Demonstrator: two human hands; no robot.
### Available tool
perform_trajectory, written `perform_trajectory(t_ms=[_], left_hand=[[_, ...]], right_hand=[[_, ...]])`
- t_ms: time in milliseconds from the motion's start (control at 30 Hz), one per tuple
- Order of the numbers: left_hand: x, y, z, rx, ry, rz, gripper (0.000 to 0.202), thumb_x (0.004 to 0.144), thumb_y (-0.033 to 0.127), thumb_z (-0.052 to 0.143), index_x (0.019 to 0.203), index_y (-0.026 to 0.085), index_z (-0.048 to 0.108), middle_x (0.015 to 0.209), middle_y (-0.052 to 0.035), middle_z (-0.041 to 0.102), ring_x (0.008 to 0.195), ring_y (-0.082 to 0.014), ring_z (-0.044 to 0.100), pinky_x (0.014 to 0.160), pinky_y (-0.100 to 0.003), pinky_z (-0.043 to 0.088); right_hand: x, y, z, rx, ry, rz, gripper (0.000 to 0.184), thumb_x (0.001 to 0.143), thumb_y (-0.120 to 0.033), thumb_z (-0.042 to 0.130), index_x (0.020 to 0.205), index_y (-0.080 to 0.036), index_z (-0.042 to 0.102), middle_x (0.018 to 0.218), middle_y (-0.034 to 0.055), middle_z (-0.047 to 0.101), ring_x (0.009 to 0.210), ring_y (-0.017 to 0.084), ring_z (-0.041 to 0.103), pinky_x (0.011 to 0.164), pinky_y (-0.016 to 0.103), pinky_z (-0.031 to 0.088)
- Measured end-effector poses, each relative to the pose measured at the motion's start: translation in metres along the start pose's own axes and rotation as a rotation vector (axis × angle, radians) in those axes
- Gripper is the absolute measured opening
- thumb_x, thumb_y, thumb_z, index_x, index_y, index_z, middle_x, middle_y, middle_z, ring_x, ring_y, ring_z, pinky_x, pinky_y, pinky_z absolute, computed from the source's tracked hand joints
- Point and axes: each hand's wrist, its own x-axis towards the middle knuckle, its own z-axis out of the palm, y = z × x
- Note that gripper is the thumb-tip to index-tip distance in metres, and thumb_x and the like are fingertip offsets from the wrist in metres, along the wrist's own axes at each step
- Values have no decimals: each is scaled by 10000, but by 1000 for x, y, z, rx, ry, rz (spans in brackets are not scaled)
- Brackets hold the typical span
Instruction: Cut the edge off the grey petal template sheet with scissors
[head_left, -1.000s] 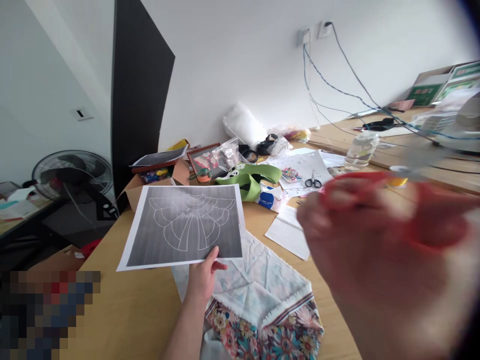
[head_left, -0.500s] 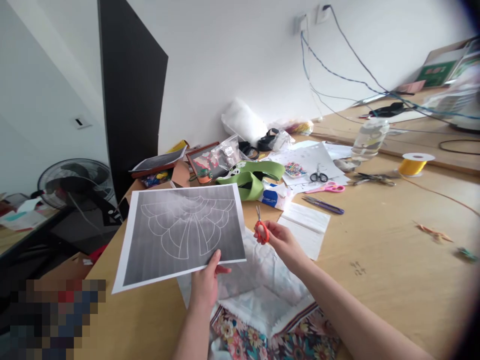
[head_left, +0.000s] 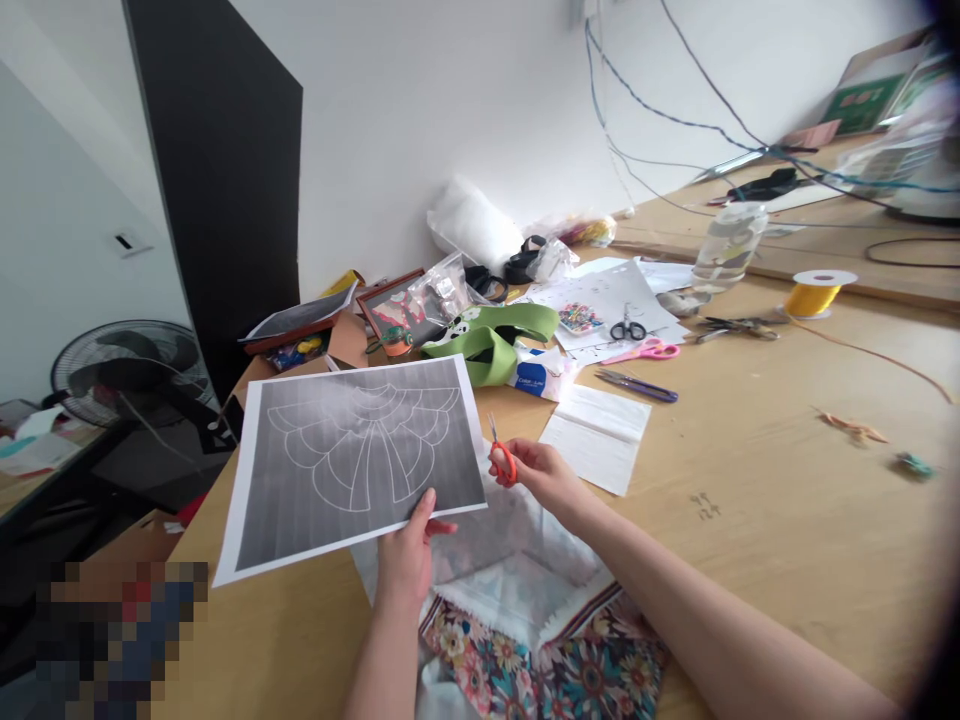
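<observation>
My left hand (head_left: 409, 545) grips a printed paper sheet (head_left: 281, 500) by its lower edge, thumb on top and fingers beneath. White outlines of a scalloped, fan-like pattern cover the sheet's grey printed area. Orange-handled scissors (head_left: 504, 462) are in my right hand (head_left: 540, 475), blades pointing up beside the sheet's right edge. The blades look nearly closed and apart from the paper. Below both hands lies white cloth (head_left: 517, 580) together with floral fabric (head_left: 570, 665) that has a striped band.
Around the table (head_left: 780, 590) lie purple-handled snips (head_left: 637, 386), pink scissors (head_left: 649, 350), black scissors (head_left: 628, 328), a green strap (head_left: 480, 345), a folded white cloth (head_left: 596, 440) and a yellow ribbon spool (head_left: 817, 295). A water jar (head_left: 727, 248) stands farther back. A fan (head_left: 127, 370) is at left.
My right hand has moved slightly left with the scissors, closer to the sheet's edge. My view has shifted a little, and the sheet is still held in my left hand.
</observation>
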Motion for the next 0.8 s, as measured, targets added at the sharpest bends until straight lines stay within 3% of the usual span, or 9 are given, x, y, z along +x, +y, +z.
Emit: perform_trajectory(t_ms=[300, 800], left_hand=[[1, -2, -2, 26, -8, 26, 346, 448, 270, 900, 728, 165, 725, 799, -20, 674, 614, -152, 579, 481, -285, 538], [-2, -1, 1, 35, -20, 23, 371, 424, 283, 913, 719, 155, 727, 744, -6, 660, 616, -162, 589, 456, -294, 548]], right_hand=[[1, 3, -1, -12, 74, 55, 481, 715, -626, 691, 748, -150, 626, 728, 37, 657, 531, 89, 480, 521, 251, 363], [-3, 3, 3, -81, -27, 68, 505, 706, -651, 683, 747, -150, 635, 712, 34, 663, 528, 96, 487, 523, 246, 365]])
